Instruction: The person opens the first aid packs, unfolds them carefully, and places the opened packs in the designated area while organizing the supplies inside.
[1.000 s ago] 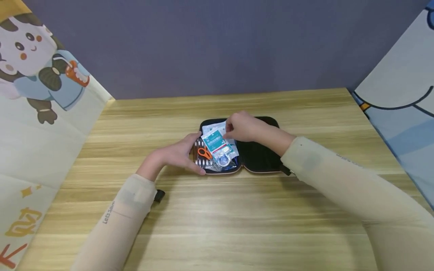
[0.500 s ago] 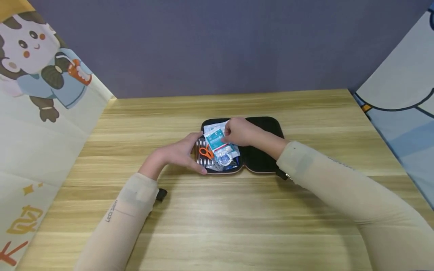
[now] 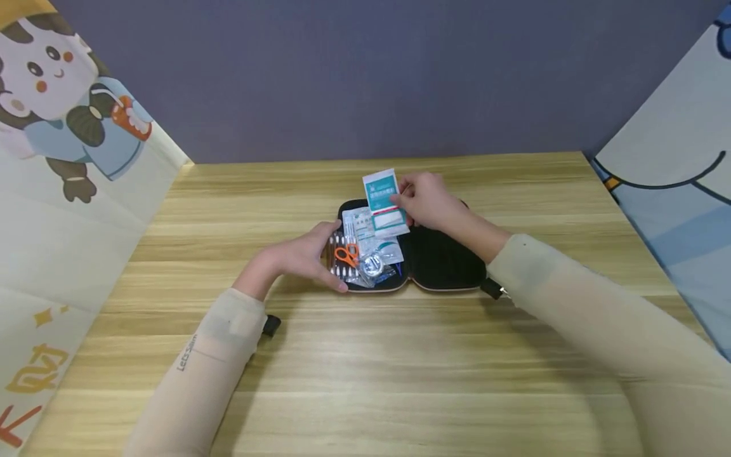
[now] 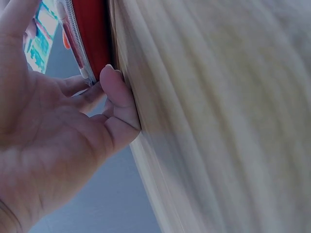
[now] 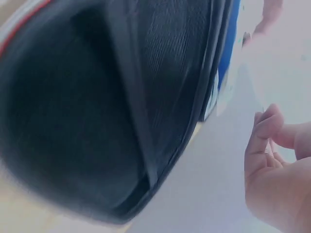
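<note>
A small zippered first-aid case (image 3: 448, 257) lies unfolded, its black right half toward my right arm. My left hand (image 3: 299, 257) holds the left half by its outer side, fingers spread along the edge. In the left wrist view, fingers (image 4: 116, 94) of that hand bend against the case's red side (image 4: 90, 29). My right hand (image 3: 425, 200) pinches a flat teal-and-white sachet (image 3: 381, 190) by its right edge, above the case. Orange-handled scissors (image 3: 346, 255), cotton swabs (image 3: 337, 271), a round white roll (image 3: 373, 264) and white packets (image 3: 356, 222) fill the left half.
The case rests on a wood-grain table (image 3: 365, 368). A dark wall panel (image 3: 388, 82) rises behind the table's far edge, and printed cartoon sheets (image 3: 63, 146) flank the sides. In the right wrist view, the case's black lining (image 5: 73, 111) is close to the camera.
My right hand has lifted the teal-and-white sachet out of the left half, up and to the right, uncovering white packets beneath. The left hand stays on the case.
</note>
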`<move>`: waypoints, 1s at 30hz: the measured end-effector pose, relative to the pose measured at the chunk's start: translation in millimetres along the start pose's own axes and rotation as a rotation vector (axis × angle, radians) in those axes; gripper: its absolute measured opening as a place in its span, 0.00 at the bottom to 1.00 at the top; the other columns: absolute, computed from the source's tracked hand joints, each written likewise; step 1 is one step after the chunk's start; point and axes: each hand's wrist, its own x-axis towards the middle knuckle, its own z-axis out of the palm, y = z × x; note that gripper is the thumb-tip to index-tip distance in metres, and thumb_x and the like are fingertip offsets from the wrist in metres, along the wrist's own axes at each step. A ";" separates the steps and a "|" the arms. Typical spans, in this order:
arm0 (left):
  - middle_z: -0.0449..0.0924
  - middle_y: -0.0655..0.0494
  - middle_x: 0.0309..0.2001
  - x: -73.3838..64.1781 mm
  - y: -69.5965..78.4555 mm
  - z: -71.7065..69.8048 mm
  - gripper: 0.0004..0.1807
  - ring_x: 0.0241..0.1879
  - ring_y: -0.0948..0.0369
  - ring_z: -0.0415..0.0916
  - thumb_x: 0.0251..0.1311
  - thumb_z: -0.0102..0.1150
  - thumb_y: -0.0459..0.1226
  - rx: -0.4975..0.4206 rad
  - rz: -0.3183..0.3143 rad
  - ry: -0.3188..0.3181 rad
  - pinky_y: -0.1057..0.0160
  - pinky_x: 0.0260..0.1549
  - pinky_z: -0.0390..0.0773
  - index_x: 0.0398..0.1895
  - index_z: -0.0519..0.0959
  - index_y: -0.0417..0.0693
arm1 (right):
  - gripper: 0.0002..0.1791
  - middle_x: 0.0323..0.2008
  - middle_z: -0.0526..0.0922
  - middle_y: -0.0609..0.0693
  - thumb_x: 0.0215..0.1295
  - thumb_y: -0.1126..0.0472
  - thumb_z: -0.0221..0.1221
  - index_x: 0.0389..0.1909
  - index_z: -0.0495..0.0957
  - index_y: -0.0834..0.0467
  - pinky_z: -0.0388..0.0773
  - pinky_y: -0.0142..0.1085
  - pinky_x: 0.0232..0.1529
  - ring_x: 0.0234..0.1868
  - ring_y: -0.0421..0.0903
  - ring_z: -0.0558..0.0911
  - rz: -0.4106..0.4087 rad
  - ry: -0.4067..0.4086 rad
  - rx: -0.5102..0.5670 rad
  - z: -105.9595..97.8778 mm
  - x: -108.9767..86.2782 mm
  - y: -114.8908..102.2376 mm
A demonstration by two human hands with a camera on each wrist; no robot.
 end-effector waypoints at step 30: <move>0.48 0.38 0.84 -0.6 1.1 -0.1 0.82 0.84 0.41 0.49 0.38 0.88 0.53 0.025 -0.019 -0.005 0.42 0.84 0.53 0.87 0.38 0.40 | 0.15 0.16 0.83 0.50 0.76 0.57 0.63 0.42 0.80 0.68 0.85 0.40 0.27 0.18 0.43 0.82 0.232 -0.134 -0.050 -68.3 -48.1 104.1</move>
